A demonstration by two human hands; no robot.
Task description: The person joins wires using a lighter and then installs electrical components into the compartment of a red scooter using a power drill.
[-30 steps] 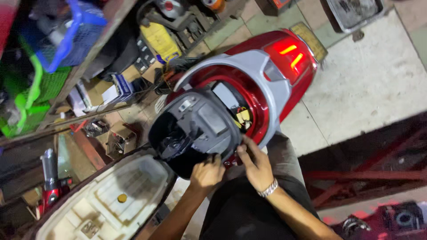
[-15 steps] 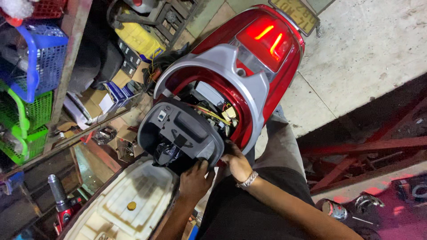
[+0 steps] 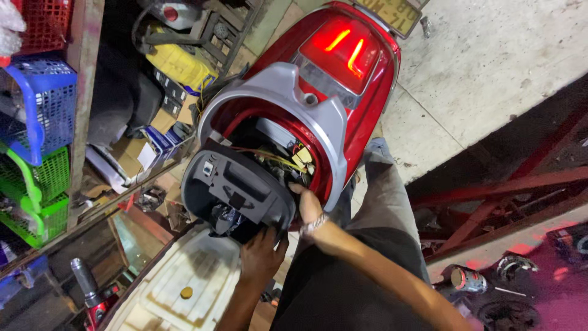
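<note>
A red scooter (image 3: 367, 104) with a lit tail light (image 3: 343, 46) and a grey rear grab rail (image 3: 275, 98) stands below me, its seat (image 3: 184, 288) swung up. A dark grey under-seat storage bucket (image 3: 236, 190) sits lifted and tilted in the opening, with wires (image 3: 275, 160) showing behind it. My left hand (image 3: 262, 254) grips the bucket's near lower edge. My right hand (image 3: 308, 205), a metal bracelet on its wrist, holds the bucket's right rim beside the wires.
Shelves on the left carry blue (image 3: 37, 104), green (image 3: 40, 196) and red (image 3: 46, 24) plastic baskets and cardboard boxes (image 3: 141, 147). A yellow container (image 3: 177, 64) lies on the floor. A red metal frame (image 3: 490, 196) and a can (image 3: 468, 280) are at the right.
The view has shifted so the scooter's tail sits higher and more central. My right hand moved up onto the bucket's right rim; the left hand stays at its lower edge.
</note>
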